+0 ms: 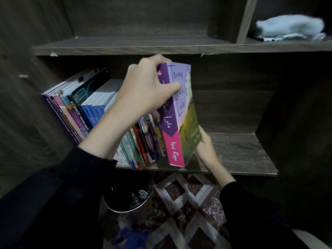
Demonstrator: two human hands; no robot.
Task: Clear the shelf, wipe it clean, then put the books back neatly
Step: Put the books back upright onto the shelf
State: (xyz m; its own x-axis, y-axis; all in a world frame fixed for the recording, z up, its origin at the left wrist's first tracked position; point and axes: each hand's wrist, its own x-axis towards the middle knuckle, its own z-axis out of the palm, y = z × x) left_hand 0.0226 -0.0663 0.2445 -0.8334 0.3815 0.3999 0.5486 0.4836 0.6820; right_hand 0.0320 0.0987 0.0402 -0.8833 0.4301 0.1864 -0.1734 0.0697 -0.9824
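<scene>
From my seat, the dark wooden shelf (239,151) unit fills nearly the whole frame, with its lower board running across the middle and bare at the right. Below it, in the lower centre, I see a patterned rug (186,203) on the floor. A row of books (86,108) stands on the left half of the lower board, spines out and leaning towards the left. Under the front edge of the board sits a dark round bin (125,196).

The purple book (172,141), with a pink band at the foot of its spine, stands at the right end of that row, just beside the thin books and slightly tilted. I cannot tell whether its bottom edge rests on the board or hangs just above it. A pale blue cloth (291,27) lies bunched in the upper right compartment, well apart from the hands.

The book sits between both hands. The left hand (147,87) is clamped on its top corner, with the thumb pressed on the front cover and the fingers curled over the top. The right hand (204,146) grips its lower right edge from the cover side, low against the board.
</scene>
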